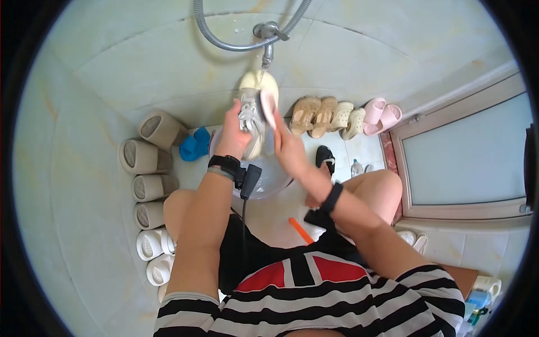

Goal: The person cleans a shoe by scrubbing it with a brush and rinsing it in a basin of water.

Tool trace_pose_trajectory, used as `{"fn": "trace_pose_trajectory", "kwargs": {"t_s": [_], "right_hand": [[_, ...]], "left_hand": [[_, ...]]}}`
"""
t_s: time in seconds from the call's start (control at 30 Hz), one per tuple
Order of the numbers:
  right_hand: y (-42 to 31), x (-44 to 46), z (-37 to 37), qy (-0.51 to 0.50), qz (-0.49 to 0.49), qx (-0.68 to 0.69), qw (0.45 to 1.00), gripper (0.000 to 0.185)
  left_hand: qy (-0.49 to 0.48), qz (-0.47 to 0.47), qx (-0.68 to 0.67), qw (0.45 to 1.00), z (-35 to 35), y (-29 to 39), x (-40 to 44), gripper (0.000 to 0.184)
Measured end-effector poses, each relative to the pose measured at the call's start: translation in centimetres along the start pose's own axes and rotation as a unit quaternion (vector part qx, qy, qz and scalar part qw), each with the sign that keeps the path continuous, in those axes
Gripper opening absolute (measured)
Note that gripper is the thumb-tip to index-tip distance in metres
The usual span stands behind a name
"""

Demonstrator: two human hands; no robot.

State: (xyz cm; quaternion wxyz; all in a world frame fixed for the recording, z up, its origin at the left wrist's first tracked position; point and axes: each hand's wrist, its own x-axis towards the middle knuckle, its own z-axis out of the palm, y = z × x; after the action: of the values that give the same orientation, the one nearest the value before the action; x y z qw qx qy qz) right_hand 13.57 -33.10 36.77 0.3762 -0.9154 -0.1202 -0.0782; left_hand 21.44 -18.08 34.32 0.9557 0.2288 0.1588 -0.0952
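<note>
My left hand (pixel 234 135) is wrapped round the side of a white sneaker (pixel 258 82) with grey-white laces, held toe up under the tap (pixel 268 59). In my right hand (pixel 291 150) is a pale pink oval brush (pixel 269 108), pressed along the sneaker's right side. Its bristles are hidden from this angle. Below the sneaker stands a round basin (pixel 213 147) with water in it, partly covered by my hands and wrists.
Several beige slippers (pixel 147 157) line the left wall, near a blue item (pixel 195 144). Brown clogs (pixel 306 115), cream clogs (pixel 340 116) and pink slides (pixel 382 116) stand at the back. A metal hose (pixel 224 45) loops over the tap. An orange stick (pixel 301 231) lies between my legs. A frosted door (pixel 466 154) is at right.
</note>
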Motion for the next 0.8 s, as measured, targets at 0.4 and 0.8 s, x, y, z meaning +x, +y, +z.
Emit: {"fn": "trace_pose_trajectory", "kwargs": {"t_s": [0.4,0.8], "right_hand": [[0.3,4.7,-1.7,0.028,0.255,0.355,0.899,0.047],[0.2,5.0,-1.3,0.075,0.018,0.095,0.992,0.044]], "left_hand": [[0.003,0.039,0.092,0.995,0.2,-0.4,-0.6,0.041],[0.051,0.222,0.345,0.911,0.8,-1.6,-1.2,0.034]]}}
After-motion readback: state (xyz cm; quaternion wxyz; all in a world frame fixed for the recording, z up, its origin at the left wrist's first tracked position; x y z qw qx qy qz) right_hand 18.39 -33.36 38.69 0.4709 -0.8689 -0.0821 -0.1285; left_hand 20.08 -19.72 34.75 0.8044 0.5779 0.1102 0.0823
